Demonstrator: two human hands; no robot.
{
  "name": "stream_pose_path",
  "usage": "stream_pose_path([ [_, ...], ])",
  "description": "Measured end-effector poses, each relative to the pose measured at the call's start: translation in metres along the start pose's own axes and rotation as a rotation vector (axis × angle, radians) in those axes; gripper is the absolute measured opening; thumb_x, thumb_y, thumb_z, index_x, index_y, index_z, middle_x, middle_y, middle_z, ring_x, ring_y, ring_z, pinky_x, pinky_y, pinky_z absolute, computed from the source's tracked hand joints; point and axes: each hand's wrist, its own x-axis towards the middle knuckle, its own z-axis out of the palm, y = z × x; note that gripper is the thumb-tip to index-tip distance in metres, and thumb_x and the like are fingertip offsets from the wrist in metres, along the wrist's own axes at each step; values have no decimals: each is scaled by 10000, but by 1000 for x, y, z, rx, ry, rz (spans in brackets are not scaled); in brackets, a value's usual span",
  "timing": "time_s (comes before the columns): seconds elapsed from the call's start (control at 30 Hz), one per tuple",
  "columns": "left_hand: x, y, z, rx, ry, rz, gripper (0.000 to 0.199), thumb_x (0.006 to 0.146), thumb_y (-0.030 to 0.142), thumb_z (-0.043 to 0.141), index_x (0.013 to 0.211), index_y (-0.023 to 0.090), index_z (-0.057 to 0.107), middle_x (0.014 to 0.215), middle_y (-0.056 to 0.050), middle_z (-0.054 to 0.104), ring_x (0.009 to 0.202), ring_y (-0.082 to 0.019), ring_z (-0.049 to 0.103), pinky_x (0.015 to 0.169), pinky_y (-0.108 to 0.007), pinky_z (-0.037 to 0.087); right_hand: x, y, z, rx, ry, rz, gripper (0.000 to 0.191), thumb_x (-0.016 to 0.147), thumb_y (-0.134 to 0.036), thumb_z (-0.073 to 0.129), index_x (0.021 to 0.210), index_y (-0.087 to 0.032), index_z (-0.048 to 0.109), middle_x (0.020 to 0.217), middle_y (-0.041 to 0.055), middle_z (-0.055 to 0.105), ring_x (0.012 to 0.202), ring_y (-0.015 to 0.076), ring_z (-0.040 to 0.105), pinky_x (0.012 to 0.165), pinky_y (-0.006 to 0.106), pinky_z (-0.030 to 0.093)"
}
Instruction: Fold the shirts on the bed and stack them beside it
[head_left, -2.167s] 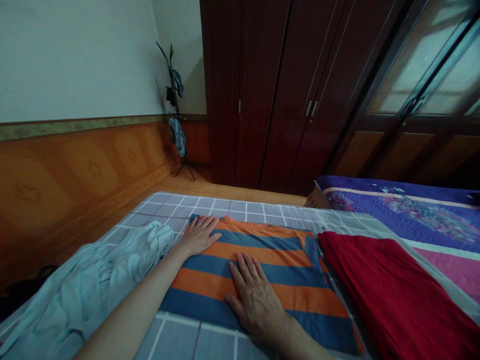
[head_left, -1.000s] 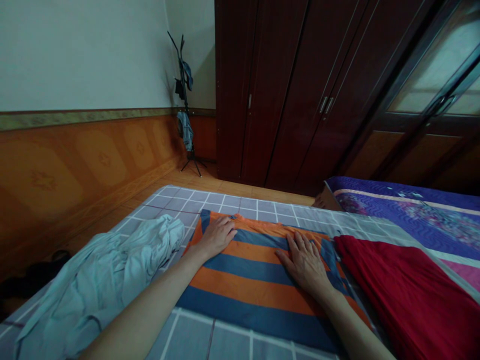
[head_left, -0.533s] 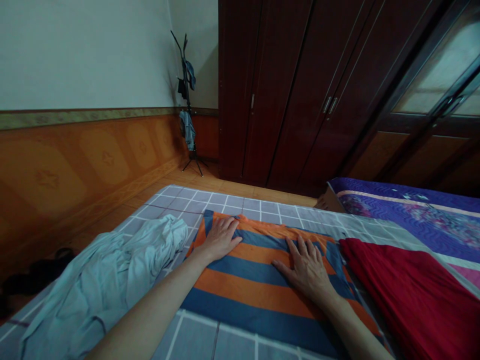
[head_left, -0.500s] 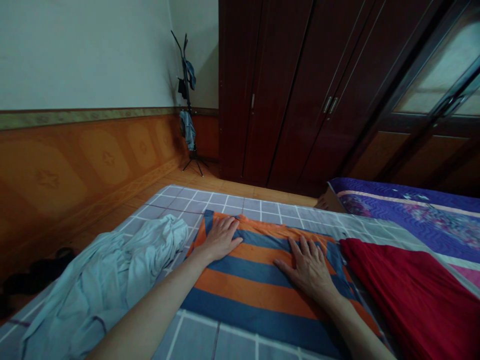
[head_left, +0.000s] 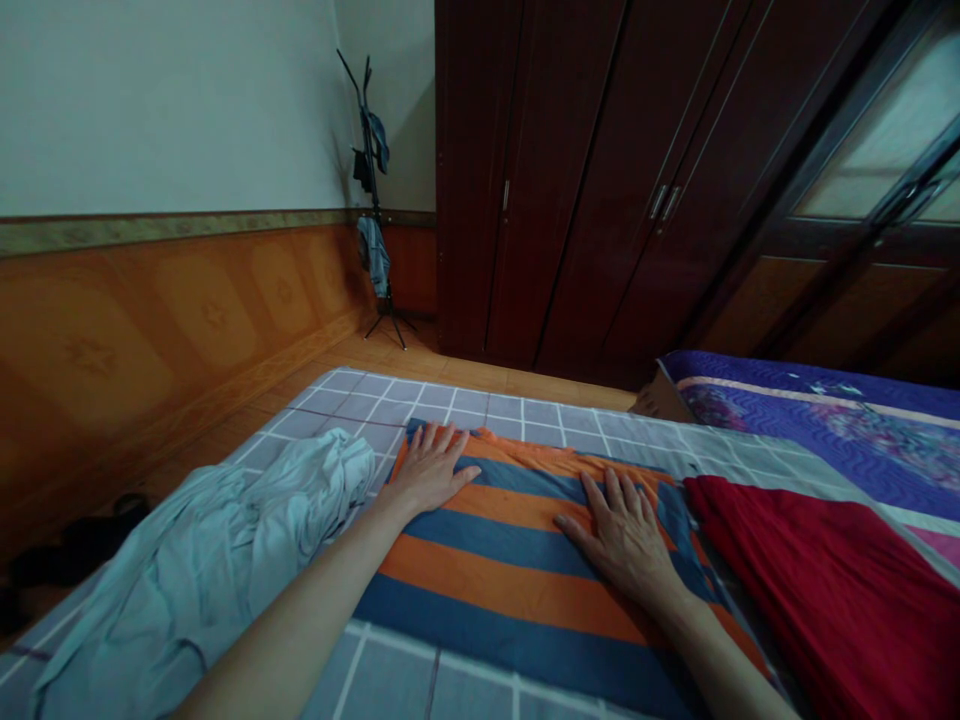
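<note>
An orange and blue striped shirt point(head_left: 495, 585) lies spread out on the grey checked bedsheet point(head_left: 397, 665), its neckline toward the far edge. My left hand point(head_left: 431, 473) rests flat on the shirt's upper left part, fingers spread. On the upper right part lies my right hand point(head_left: 625, 530), also open with its palm down. Neither hand grips the cloth. A crumpled pale blue garment point(head_left: 247, 560) is to the left of the shirt, partly behind my left forearm. Close by on the right is a folded red cloth point(head_left: 832, 570).
Past the bed's far edge stands a dark wooden wardrobe point(head_left: 540, 180). A black coat rack point(head_left: 375, 190) with items hanging on it occupies the corner. To the right is a surface covered in purple patterned fabric point(head_left: 810, 410). Dark objects point(head_left: 75, 545) lie on the floor at left.
My left hand has slid slightly left across the shirt toward its upper left corner. My right hand has shifted a little to the right. Both stay flat on the fabric.
</note>
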Motion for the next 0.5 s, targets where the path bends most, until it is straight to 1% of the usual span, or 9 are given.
stream_pose_path([
  [0.07, -2, 3, -1, 3, 27, 43, 659, 932, 585, 264, 1436, 166, 333, 1518, -94, 261, 1411, -318, 130, 1133, -517, 82, 0, 0, -1, 1, 1, -6, 814, 820, -701, 405, 1356, -92, 472, 1390, 252, 393, 1312, 416, 307, 1045, 522, 261],
  [0.13, -5, 6, -1, -11, 3, 196, 584, 959, 518, 260, 1439, 192, 322, 1526, -54, 251, 1419, -248, 132, 1150, -443, 95, 0, -1, -1, 6, 8, -14, 803, 827, -691, 402, 1352, -89, 476, 1391, 252, 393, 1312, 413, 306, 1043, 523, 263],
  [0.2, -5, 5, -1, -31, -59, 319, 559, 968, 497, 251, 1456, 226, 274, 1538, -21, 211, 1421, -198, 131, 1152, -403, 109, 0, -1, -1, 12, 15, -17, 793, 832, -685, 399, 1349, -88, 477, 1393, 249, 395, 1312, 411, 304, 1039, 528, 265],
  [0.23, -5, 2, -1, -35, -86, 326, 564, 967, 499, 246, 1465, 235, 246, 1543, -15, 190, 1421, -193, 132, 1151, -409, 111, -1, -1, -2, 13, 15, -16, 788, 833, -682, 400, 1348, -90, 478, 1393, 246, 397, 1312, 409, 304, 1037, 530, 267],
  [0.27, -4, -1, -1, -32, -103, 296, 573, 966, 504, 243, 1472, 235, 223, 1545, -17, 174, 1422, -199, 130, 1150, -429, 104, -1, -1, -2, 15, 12, -14, 783, 833, -680, 401, 1346, -94, 480, 1393, 243, 401, 1311, 407, 306, 1034, 533, 269],
  [0.33, -3, -8, -2, -12, -103, 184, 592, 962, 504, 247, 1477, 214, 206, 1546, -38, 156, 1424, -223, 114, 1145, -476, 75, -1, -1, -3, 14, 4, -14, 777, 831, -678, 408, 1344, -99, 483, 1391, 237, 407, 1309, 404, 312, 1032, 532, 273],
  [0.4, -5, -9, -4, 9, -98, 110, 603, 962, 496, 251, 1474, 179, 219, 1545, -67, 150, 1427, -240, 91, 1140, -499, 49, -1, -2, -3, 9, 2, -17, 782, 827, -681, 413, 1340, -95, 487, 1386, 242, 411, 1303, 408, 320, 1032, 529, 274],
  [0.43, -7, -5, -4, 11, -102, 116, 614, 960, 502, 255, 1472, 165, 225, 1545, -78, 140, 1428, -244, 73, 1140, -499, 41, -1, -2, -3, 6, 4, -20, 785, 827, -681, 413, 1339, -91, 488, 1385, 245, 410, 1302, 410, 320, 1033, 528, 273],
  [0.5, -15, 11, -4, -15, -130, 238, 642, 954, 534, 252, 1476, 161, 206, 1551, -74, 111, 1431, -232, 35, 1146, -479, 26, -1, -2, -4, 1, 12, -21, 790, 829, -682, 408, 1339, -83, 487, 1388, 251, 403, 1303, 414, 316, 1036, 532, 266],
])
